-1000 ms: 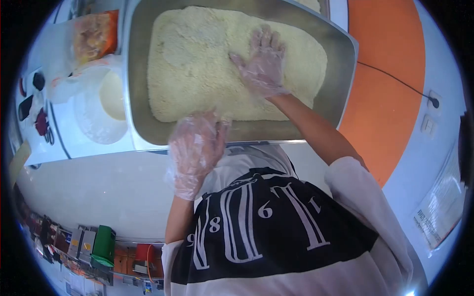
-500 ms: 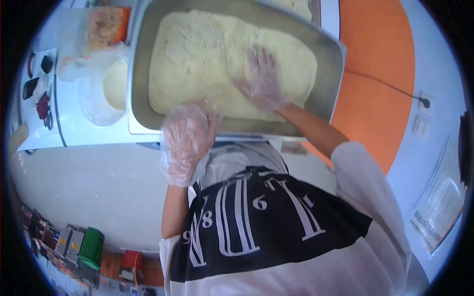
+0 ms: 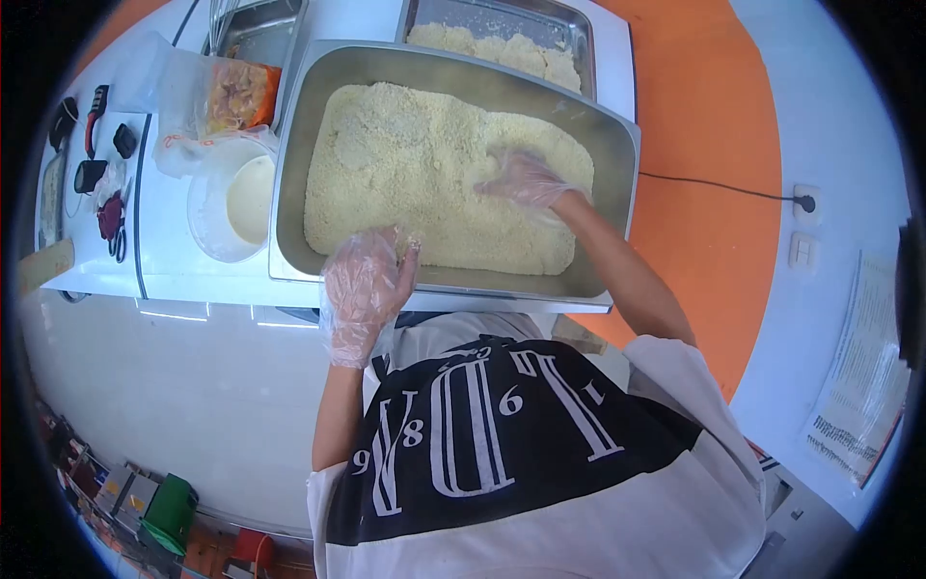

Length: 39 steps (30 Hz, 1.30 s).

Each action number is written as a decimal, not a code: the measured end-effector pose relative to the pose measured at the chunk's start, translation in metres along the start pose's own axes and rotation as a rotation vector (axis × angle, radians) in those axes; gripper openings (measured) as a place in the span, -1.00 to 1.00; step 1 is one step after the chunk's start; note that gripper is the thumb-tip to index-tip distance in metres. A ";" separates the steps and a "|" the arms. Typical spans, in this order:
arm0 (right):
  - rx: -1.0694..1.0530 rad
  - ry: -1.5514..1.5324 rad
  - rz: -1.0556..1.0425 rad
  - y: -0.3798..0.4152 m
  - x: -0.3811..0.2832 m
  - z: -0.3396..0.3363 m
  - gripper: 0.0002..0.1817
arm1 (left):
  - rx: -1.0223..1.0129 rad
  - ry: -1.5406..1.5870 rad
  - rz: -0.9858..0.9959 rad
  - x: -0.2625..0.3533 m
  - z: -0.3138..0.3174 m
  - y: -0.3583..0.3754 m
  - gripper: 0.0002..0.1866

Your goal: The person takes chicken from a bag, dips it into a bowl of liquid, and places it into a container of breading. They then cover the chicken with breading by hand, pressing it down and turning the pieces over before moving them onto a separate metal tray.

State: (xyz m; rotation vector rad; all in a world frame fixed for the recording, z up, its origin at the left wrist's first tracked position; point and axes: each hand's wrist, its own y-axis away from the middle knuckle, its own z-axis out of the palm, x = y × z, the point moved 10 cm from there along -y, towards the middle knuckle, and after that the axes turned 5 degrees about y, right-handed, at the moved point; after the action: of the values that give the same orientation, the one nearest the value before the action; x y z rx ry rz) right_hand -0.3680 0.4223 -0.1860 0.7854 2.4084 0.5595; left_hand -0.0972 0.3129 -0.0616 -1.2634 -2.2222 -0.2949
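Observation:
A deep metal tray holds a wide bed of pale yellow crumbly powder. My left hand, in a clear plastic glove, rests at the tray's near left edge, fingertips at the powder; its fingers are bent, and whether they hold anything is unclear. My right hand, also gloved, lies in the right part of the powder with fingers spread and the tips partly sunk in it. Some powder clings to the left glove.
Left of the tray stand a bowl of creamy liquid and an orange bag of food. Behind are a smaller tray with crumbly lumps and another metal tray with a whisk. A black cable runs right to a wall socket.
The view has shifted, showing more of the table behind the tray. My right hand has turned, its fingers now pointing left and dipping into the powder. My left hand stays by the near edge.

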 end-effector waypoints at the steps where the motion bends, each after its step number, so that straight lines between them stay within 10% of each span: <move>1: 0.005 0.004 -0.007 0.003 -0.011 -0.012 -0.06 | -0.004 -0.006 -0.005 0.001 0.000 -0.001 -0.70; 3: -0.229 -0.046 0.042 0.014 -0.023 -0.011 -0.04 | -0.013 -0.012 -0.004 0.001 -0.001 -0.002 -0.69; 21: -0.080 -0.025 -0.181 0.063 -0.078 -0.081 -0.43 | 0.008 0.001 0.049 0.002 -0.006 -0.001 -0.61; 33: 0.121 -0.361 -0.410 -0.048 -0.175 -0.121 -0.38 | -0.064 -0.018 -0.004 -0.001 0.002 -0.001 -0.60; 39: -0.027 -0.132 -0.210 -0.030 -0.135 -0.128 -0.42 | -0.112 0.049 -0.014 0.003 -0.004 -0.008 -0.59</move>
State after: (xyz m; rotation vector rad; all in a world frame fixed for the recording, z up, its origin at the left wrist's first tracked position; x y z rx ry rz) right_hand -0.3655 0.2866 -0.0546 0.5316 2.3201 0.4411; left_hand -0.1034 0.3092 -0.0565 -1.2849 -2.2001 -0.4574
